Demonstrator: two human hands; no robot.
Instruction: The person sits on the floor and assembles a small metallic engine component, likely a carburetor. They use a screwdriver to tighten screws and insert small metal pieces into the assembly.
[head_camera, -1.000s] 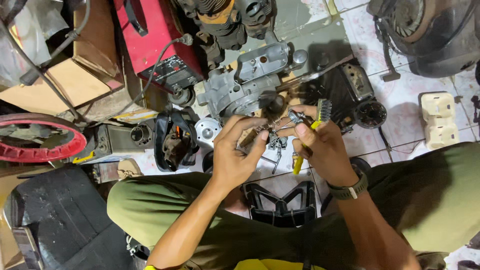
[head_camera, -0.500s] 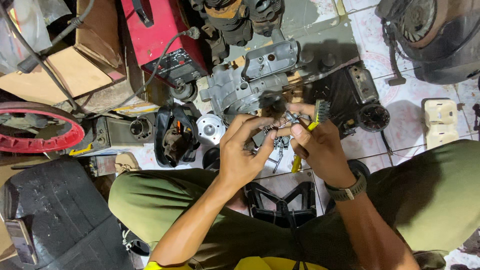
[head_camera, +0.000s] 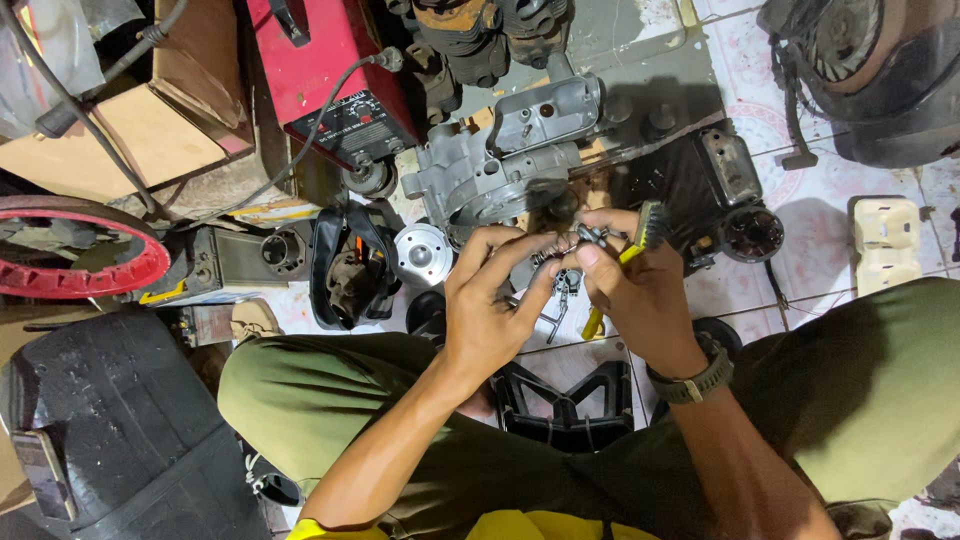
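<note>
The person sits on a tiled floor (head_camera: 820, 200) with both hands raised close together above the lap, fingertips almost meeting. The left hand (head_camera: 490, 315) pinches one end of a small dark metal part (head_camera: 585, 238) between thumb and fingers, and the right hand (head_camera: 640, 285) grips the other end while also clamping a yellow-handled wire brush (head_camera: 628, 255) in its fist, bristles up and handle pointing down. The part sits between the 2 hands, just in front of a grey engine casing (head_camera: 480, 180). A watch (head_camera: 695, 378) is on the right wrist. Near the left hand lie a round silver disc (head_camera: 420, 252) and a black strap (head_camera: 345, 260). A red machine (head_camera: 325, 65) stands further back, and a red-rimmed wheel (head_camera: 70, 255) lies at the left.
</note>
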